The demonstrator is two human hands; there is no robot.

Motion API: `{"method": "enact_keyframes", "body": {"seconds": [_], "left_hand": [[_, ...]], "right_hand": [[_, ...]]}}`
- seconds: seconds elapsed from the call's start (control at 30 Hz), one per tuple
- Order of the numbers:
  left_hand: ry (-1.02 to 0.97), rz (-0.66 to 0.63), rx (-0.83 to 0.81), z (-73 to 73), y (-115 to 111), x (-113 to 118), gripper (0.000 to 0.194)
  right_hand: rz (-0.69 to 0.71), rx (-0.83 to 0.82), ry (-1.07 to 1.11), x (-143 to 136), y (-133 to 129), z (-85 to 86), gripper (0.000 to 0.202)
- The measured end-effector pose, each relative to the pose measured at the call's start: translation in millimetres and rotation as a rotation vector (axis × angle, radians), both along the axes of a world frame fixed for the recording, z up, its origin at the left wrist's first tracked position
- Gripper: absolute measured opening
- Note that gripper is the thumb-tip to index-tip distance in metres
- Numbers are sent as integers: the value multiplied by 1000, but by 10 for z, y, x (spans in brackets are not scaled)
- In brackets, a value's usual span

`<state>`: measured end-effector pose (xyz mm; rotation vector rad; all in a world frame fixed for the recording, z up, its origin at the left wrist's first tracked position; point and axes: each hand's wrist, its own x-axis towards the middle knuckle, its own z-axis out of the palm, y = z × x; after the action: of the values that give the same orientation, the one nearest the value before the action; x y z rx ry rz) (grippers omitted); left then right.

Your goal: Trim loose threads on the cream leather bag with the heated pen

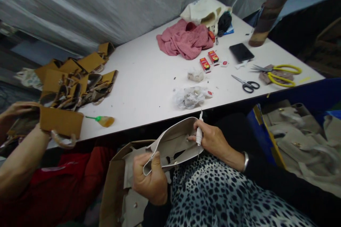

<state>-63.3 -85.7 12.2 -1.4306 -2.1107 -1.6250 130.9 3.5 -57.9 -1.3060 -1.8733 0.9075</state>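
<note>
A light beige bag (170,144) is held with its mouth spread over my lap, its inside showing. My left hand (150,177) pinches the near left end of its rim between thumb and fingers. At the bag's right end, my right hand (213,140) is closed around a slim white tool (199,131) with a pointed tip that sticks up past the fingers. Some of the right fingertips reach over the rim, touching the inside of the bag.
A cardboard box (113,184) of beige pieces stands below left. The white table (138,88) bears scissors (246,84), yellow-handled snips (282,74), plastic wrap (190,97), and a green-tipped bottle (105,120). At left, another person's hands hold a brown bag (61,122).
</note>
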Motion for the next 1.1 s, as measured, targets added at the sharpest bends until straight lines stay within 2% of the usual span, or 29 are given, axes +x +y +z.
{"method": "enact_keyframes", "body": {"seconds": [0.27,0.43,0.53,0.63,0.73,0.83,0.93,1.1], "left_hand": [[-140,33,-8,-111,-22,-85,15],[-154,45,-18,-159,-58,-111,15],[-195,83,-53,-177,-81,-136,18],[-325,151,-86,-197,-80,-216,19],[-565,205,-87,-247,-56,-378,23],[-733,219,-86,-353,-50,-634,32],[-641,244,-176,-487,-118,-932,42],[-434,288,-323,-672,-331,-1240,42]], "right_hand": [[19,69,67,-53,-19,-1,27],[2,89,84,-68,-20,-27,29],[-57,9,150,-70,-6,-51,32],[-148,-138,234,-74,-25,-43,36],[-163,-191,285,-96,-105,15,33],[-76,-141,293,-126,-207,85,26],[8,-99,275,-142,-265,115,21],[-38,-75,257,-147,-237,96,22]]}}
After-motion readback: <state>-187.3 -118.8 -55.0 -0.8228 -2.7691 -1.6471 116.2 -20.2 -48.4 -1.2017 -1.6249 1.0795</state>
